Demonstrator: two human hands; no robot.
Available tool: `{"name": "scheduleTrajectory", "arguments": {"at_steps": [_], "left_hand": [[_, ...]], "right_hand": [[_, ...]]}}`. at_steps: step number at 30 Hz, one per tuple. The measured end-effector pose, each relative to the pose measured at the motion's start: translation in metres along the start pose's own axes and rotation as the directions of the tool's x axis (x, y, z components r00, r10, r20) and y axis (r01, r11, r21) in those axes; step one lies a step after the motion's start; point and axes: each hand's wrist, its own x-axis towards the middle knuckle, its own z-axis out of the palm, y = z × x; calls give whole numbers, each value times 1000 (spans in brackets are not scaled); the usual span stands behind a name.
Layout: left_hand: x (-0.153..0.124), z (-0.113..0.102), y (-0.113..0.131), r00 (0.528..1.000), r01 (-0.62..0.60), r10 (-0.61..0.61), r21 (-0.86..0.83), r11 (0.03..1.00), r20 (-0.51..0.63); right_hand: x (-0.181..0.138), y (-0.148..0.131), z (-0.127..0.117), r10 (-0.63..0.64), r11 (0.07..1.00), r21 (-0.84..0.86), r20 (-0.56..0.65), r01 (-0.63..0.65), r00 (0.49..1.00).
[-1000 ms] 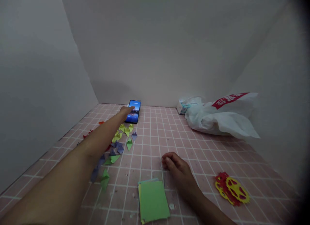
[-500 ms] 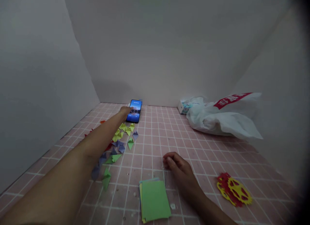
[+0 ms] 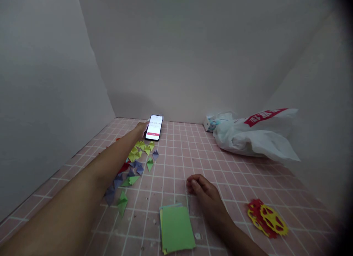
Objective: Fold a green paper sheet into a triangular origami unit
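The left hand (image 3: 142, 127) is at the left edge of the phone (image 3: 154, 126), and I can't tell if its fingers are open or closed. The right hand (image 3: 206, 193) has its fingers curled in, over the pink bench (image 3: 179, 153). The phone is at the far end, its screen white with a red bar. Little folded papers (image 3: 134, 155) lie nearer, then a green-topped paper pile (image 3: 178, 228). A white bag (image 3: 248, 136) is off right.

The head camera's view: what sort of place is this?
Probably a small paper-craft spot: pale walls stand around a pink gridded surface, which bears a stack of coloured paper and small folded paper pieces.
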Motion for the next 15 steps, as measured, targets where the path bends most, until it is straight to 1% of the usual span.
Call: {"name": "scheduleTrajectory", "arguments": {"at_steps": [8, 15], "left_hand": [[4, -8, 0, 999, -38, 37, 83, 996, 16], [11, -14, -3, 999, 0, -3, 73, 997, 40]], "right_hand": [[0, 3, 0, -8, 1000, -1, 4, 8, 1000], [0, 3, 0, -7, 1000, 2, -2, 7, 1000]]}}
